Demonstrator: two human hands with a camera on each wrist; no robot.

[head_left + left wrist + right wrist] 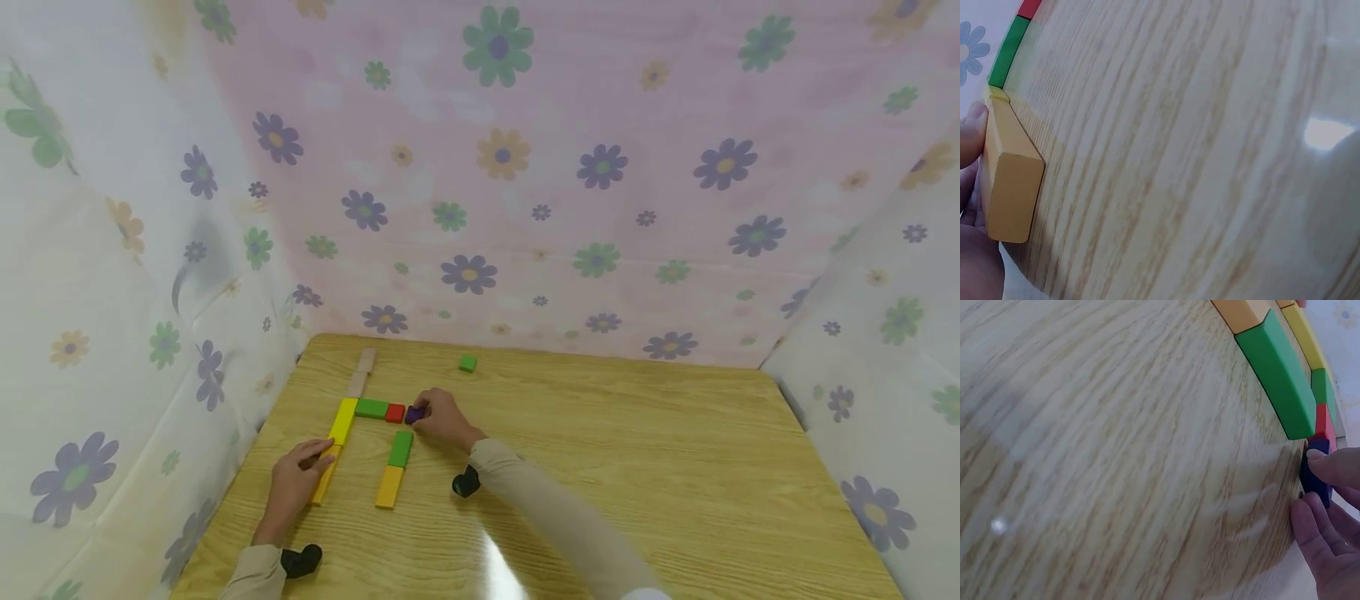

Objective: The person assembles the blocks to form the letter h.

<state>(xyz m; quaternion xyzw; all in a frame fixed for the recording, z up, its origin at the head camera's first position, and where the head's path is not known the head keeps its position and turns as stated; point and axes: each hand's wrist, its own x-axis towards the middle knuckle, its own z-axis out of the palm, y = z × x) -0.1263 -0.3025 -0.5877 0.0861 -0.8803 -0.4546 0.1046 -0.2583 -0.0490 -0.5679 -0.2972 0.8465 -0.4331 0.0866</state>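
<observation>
My right hand pinches a small purple block between thumb and fingers, at the right end of a row. Beside that block stands a red block, then a long green block. The row meets a yellow block, below which lies an orange block. My left hand rests against the orange block, with fingertips near its joint with the yellow one. In the left wrist view the thumb touches the left side of the orange block. The right wrist view shows the purple block close to the red one.
Two plain wooden blocks continue the line above the yellow block. A second green block and orange-yellow block form a short column. A small green block lies farther back. Flowered cloth surrounds the wooden table.
</observation>
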